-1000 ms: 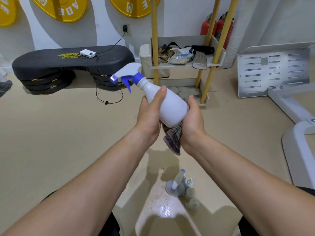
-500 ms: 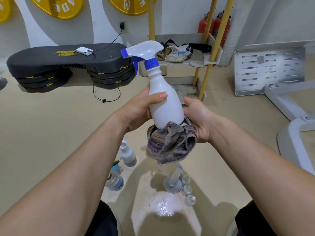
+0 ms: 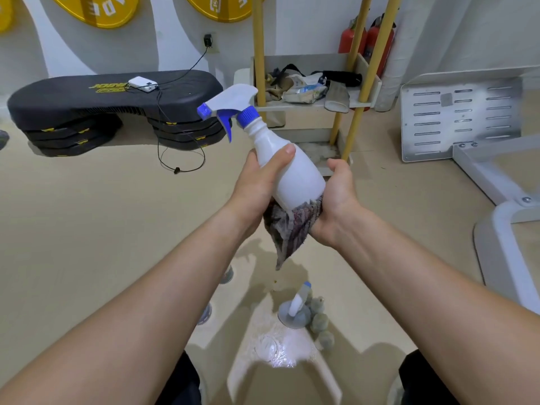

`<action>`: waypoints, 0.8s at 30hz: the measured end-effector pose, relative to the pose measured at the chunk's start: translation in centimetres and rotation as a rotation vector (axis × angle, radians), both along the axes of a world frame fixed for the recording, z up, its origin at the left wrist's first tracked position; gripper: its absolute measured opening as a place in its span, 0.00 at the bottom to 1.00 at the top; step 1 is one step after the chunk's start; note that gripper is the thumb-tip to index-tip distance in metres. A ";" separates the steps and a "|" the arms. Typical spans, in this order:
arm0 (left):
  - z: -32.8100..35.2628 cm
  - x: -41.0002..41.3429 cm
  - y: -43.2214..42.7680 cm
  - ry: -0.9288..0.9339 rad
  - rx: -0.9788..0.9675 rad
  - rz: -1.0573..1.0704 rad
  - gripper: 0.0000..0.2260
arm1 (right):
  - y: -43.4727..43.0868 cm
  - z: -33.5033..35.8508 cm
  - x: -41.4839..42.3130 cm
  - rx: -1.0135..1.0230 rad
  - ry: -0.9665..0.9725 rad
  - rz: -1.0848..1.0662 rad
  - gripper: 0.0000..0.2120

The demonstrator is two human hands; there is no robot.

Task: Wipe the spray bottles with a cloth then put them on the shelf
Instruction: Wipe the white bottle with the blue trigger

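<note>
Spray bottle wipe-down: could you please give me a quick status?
Left hand grips spray bottle, tilted. Right hand presses cloth against its base. Shelf ahead, cluttered.

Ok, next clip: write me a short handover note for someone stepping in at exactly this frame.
Left hand: shut on the white spray bottle, holding it tilted in the air, nozzle to the left.
Right hand: shut on the cloth, pressed around the bottle's base.
Shelf: straight ahead against the wall, cluttered with rags and packets; no spray bottle visible on it.
Other bottles stand on the floor below the hands.
Done: wiping of this bottle is under way.
Left: finish wiping, shelve it, then do the floor bottles.
</note>
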State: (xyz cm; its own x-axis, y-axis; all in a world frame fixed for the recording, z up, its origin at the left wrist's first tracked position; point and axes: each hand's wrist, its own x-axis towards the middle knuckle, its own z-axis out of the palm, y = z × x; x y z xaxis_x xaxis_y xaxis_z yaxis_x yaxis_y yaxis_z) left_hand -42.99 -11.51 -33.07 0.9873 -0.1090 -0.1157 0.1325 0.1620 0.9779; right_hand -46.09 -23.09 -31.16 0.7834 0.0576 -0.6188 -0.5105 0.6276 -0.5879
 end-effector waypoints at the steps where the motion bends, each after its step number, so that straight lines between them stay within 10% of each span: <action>1: 0.1 0.2 0.3 -0.017 0.026 -0.050 0.20 | -0.3 0.2 0.1 -0.025 0.036 0.038 0.36; 24: 1.4 0.3 0.8 -0.061 -0.013 -0.091 0.20 | -1.9 0.5 0.7 -0.058 0.085 0.196 0.40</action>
State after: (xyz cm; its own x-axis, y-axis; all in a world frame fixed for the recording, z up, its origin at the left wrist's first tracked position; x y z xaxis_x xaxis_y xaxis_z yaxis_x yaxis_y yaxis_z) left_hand -42.70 -10.67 -31.70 0.9784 -0.1996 -0.0535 0.0873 0.1648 0.9824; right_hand -45.42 -24.94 -30.67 0.7059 0.1661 -0.6886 -0.6685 0.4777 -0.5700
